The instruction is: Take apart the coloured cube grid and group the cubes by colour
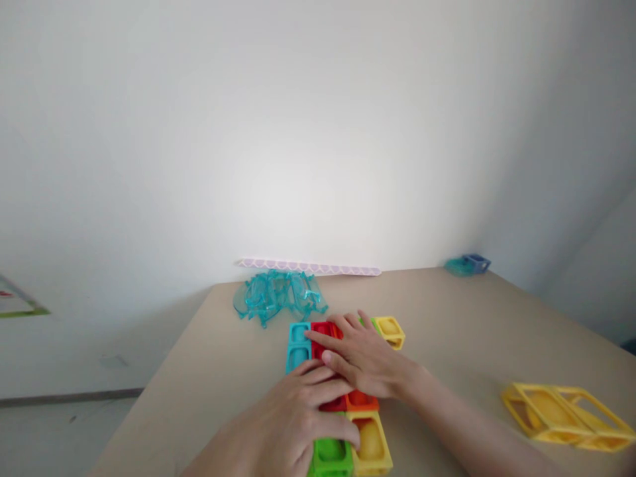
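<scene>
Hollow plastic blocks lie joined in a flat layout on the table: a blue block [298,358], a red block [322,328], an orange block [362,400], a green block [332,456] and a yellow block [370,444] show. My left hand [303,407] rests over the near left part, its fingers spread across the red and green blocks. Over the far part lies my right hand [365,354], palm down, fingers apart on the red and orange ones. Both hands hide the middle of the layout. A small yellow block [390,329] sticks out beyond my right hand.
Clear teal plastic pieces [281,295] are piled behind the blocks. A lilac patterned strip [313,267] runs along the wall. At right lie yellow open-frame blocks [569,416]. A dark blue block [477,263] and a teal piece [458,266] sit in the far right corner.
</scene>
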{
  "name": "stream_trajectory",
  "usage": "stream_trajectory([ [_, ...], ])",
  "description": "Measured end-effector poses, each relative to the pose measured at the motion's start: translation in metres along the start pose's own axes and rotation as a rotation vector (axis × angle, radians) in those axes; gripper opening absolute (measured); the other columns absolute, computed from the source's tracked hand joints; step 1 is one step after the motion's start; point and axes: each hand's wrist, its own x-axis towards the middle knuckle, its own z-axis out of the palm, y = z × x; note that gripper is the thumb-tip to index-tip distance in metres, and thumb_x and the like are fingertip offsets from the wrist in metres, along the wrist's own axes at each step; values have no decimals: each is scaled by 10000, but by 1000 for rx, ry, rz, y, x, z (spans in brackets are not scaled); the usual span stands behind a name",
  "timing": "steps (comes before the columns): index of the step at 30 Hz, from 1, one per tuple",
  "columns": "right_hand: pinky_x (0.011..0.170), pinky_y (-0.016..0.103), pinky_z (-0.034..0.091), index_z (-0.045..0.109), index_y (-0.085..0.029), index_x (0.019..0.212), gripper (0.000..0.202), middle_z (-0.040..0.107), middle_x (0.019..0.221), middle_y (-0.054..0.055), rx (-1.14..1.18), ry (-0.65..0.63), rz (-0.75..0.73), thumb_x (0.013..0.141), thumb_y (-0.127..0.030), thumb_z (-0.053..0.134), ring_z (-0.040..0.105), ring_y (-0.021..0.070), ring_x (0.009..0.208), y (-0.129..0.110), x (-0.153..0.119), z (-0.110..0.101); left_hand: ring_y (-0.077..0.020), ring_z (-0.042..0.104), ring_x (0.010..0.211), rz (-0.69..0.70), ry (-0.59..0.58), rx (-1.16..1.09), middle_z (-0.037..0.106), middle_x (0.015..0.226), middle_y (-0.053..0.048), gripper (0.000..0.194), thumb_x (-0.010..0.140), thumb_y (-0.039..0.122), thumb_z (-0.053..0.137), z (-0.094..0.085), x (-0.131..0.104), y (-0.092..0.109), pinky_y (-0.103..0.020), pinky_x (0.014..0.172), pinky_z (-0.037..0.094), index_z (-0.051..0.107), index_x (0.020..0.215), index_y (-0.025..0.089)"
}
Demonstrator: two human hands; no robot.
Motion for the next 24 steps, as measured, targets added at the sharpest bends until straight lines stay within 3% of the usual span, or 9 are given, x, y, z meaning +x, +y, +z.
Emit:
stream_trajectory([
  [4, 1007, 592, 250, 405, -419, 1404, 473, 551, 1138, 89, 23, -35, -54, 1000, -498, 172, 482, 278, 1094, 5, 11, -3, -231, 445, 1275, 18, -21, 1, 470, 1427, 3, 431, 742, 103, 491, -3, 0, -2, -405, 1149, 205, 643, 1100, 290],
  [8, 990, 529, 300, 415, -404, 1402, 455, 554, 1123, 78, 43, -6, -85, 1011, -457, 188, 495, 251, 1066, 8, 12, -2, -272, 442, 1288, 17, -9, -15, 450, 1457, -4, 418, 736, 122, 499, 1, -2, -6, -445, 1124, 250, 658, 1082, 294],
  [11, 958, 492, 344, 445, -404, 1380, 433, 557, 1124, 65, 53, 6, -85, 1016, -420, 210, 508, 237, 1044, 10, 11, 2, -291, 457, 1275, 32, 67, -74, 474, 1444, -8, 437, 708, 101, 502, 9, -3, -8, -467, 1108, 276, 670, 1066, 286],
  [13, 960, 489, 349, 479, -383, 1358, 413, 554, 1154, 65, 55, 36, -89, 1013, -388, 252, 502, 240, 1066, 11, 11, 5, -285, 499, 1233, 67, 204, -182, 561, 1362, -36, 441, 698, 83, 493, 16, -5, -13, -453, 1082, 328, 673, 1063, 253],
  [16, 993, 481, 336, 560, -265, 1288, 394, 538, 1221, 93, 72, 176, -113, 992, -301, 303, 471, 251, 1129, 9, 5, 3, -229, 620, 1025, 71, 549, -407, 718, 1049, -65, 332, 777, 74, 437, 24, -9, -30, -383, 939, 463, 679, 964, 202],
  [19, 1002, 447, 352, 616, -196, 1174, 348, 563, 1197, 102, 115, 219, -185, 960, -253, 346, 491, 238, 1107, -5, -10, -5, -211, 629, 933, -121, 857, -445, 714, 917, -62, 275, 870, 105, 423, 29, -14, -55, -364, 871, 472, 678, 822, 196],
  [21, 1020, 440, 355, 584, -220, 1225, 343, 560, 1238, 89, 127, 134, -260, 931, -316, 437, 496, 246, 1132, -19, -22, -8, -231, 604, 1021, -198, 863, -425, 701, 1007, -79, 256, 893, 138, 441, 30, -15, -70, -389, 924, 447, 690, 919, 190],
  [24, 1055, 529, 318, 458, -323, 1368, 492, 443, 1424, 68, 50, 18, -380, 895, -435, 532, 417, 330, 1269, -35, -33, 0, -259, 521, 1181, -187, 720, -402, 659, 1176, -99, 298, 919, 189, 440, 29, -13, -82, -440, 1038, 370, 661, 1118, 186],
])
